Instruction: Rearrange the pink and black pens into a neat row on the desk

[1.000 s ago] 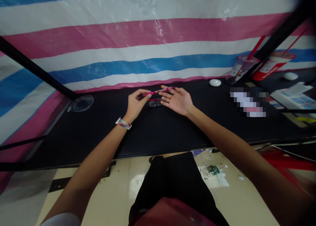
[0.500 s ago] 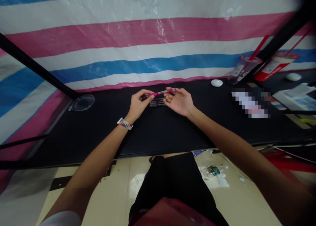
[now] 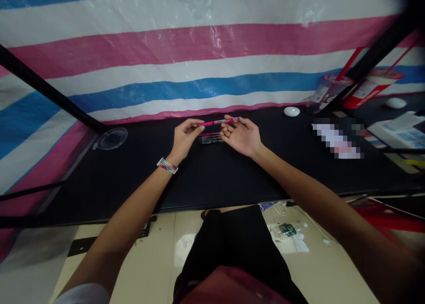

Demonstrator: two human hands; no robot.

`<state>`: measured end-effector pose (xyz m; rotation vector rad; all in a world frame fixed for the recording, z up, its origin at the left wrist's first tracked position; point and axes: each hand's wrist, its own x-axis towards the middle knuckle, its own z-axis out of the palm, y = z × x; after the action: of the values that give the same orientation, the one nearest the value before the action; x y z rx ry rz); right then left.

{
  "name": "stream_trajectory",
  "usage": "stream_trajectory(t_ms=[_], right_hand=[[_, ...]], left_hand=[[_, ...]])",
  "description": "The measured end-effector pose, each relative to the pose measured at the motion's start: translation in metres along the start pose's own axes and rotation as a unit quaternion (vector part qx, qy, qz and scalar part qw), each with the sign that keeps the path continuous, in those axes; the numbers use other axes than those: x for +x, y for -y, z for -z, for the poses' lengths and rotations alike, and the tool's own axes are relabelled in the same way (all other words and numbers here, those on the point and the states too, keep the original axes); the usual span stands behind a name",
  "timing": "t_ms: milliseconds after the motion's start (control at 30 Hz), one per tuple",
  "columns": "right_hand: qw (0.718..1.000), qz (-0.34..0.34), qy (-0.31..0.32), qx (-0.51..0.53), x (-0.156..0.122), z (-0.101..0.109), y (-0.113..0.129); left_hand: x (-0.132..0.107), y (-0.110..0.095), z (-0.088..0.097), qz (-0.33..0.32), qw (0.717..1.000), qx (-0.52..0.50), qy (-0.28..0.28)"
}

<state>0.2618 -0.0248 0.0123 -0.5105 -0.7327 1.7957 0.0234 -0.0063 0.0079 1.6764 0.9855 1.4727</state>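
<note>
A pink pen (image 3: pixel 212 123) is held nearly level above the far part of the black table (image 3: pixel 219 180). My left hand (image 3: pixel 184 139) pinches its left end between thumb and fingers. At the other end, my right hand (image 3: pixel 244 138) grips the pen between thumb and index finger, palm turned up and the other fingers loosely curled. Just beneath the held pen, several more pens (image 3: pixel 210 138) lie side by side on the table, one of them pink and the others dark or clear. My right fingers partly cover their right ends.
A clear round plastic lid (image 3: pixel 113 138) lies on the left. To the right are a white oval object (image 3: pixel 291 111), a clear cup with a red straw (image 3: pixel 327 93), a red and white cup (image 3: pixel 370 89) and a box (image 3: pixel 398 131). Black frame bars rise at both sides.
My left hand has slid slightly left toward the pen's end, showing more of its pink barrel. The pen has shifted a little to the right with my right hand.
</note>
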Motion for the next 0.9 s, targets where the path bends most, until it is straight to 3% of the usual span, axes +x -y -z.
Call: stream_trajectory(t_ms=[267,667,900], right_hand=[[0.999,0.023,-0.012,-0.027,-0.0001,-0.0037,0.0018],[1.000,0.007,0.011,-0.017,-0.0036,-0.0058,0.0027],[0.999,0.016,-0.028,-0.020,-0.0010,-0.0054,0.0003]], left_hand=[[-0.0004,-0.0020,-0.0008,0.002,1.000,-0.016,-0.001],[-0.0002,-0.0023,0.0001,-0.005,1.000,-0.010,-0.001],[-0.0001,-0.0021,-0.0010,-0.007,1.000,-0.026,0.005]])
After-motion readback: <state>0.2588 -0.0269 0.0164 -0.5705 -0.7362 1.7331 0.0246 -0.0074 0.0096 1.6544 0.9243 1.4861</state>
